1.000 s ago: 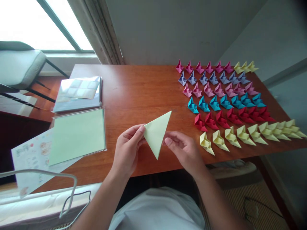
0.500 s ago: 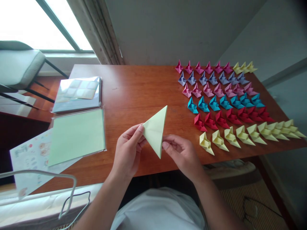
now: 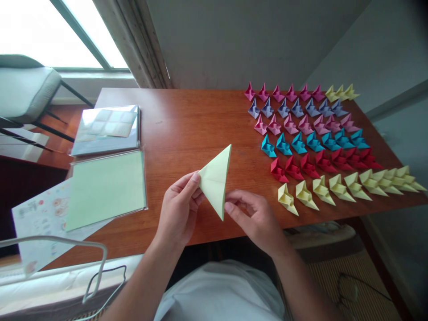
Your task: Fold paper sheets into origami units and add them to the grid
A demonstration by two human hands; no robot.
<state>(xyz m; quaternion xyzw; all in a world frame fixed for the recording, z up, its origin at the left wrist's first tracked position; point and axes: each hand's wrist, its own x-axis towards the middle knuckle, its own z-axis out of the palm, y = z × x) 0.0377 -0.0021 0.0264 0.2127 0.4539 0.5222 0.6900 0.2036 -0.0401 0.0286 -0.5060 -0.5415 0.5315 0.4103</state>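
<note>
A pale yellow-green folded paper triangle point(image 3: 216, 180) is held above the table, its long edge facing right and a crease across its middle. My left hand point(image 3: 179, 207) pinches its left corner between the thumb and fingers. At the lower part of the long edge, my right hand point(image 3: 252, 216) has its thumb and curled fingers closed against the paper; part of those fingertips is hidden behind it. Rows of folded paper boats stand on the right: yellow boats point(image 3: 323, 191) nearest, then red boats point(image 3: 326, 161), blue boats point(image 3: 314, 142) and more beyond.
The wooden table point(image 3: 187, 125) runs to the wall. On its left lie a pack of light green paper point(image 3: 107, 189), another wrapped pack point(image 3: 105, 145) and a printed sheet point(image 3: 40, 223). A white cable point(image 3: 103, 267) hangs at lower left. A chair point(image 3: 26, 89) stands beside the window.
The paper triangle has shifted very slightly to the left along with my right hand. Both hands keep the same grip, and the view has tilted a little.
</note>
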